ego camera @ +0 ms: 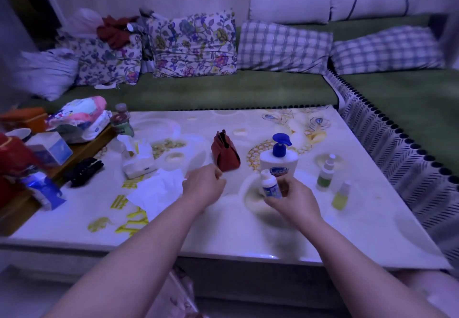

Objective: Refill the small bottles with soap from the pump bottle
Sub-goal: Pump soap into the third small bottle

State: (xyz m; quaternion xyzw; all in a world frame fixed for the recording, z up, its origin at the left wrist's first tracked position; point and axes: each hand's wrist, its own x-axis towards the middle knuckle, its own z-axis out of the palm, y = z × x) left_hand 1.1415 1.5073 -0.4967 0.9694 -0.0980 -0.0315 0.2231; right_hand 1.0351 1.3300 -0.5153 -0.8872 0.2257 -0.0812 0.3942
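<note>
Holding small white bottle (271, 186) in right hand (294, 197), fingers wrapped round it, just in front of pump bottle (279, 162). In curled left hand (205, 185): cannot tell if anything.

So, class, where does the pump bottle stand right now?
In the head view the pump bottle stands on the table right of centre, just behind the small white bottle in the right hand, with the red pouch to its left.

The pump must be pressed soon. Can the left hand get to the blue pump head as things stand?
Probably yes. The left hand hovers just left of the pump bottle, bare table between; the red pouch behind the hand seems clear of the way.
</note>
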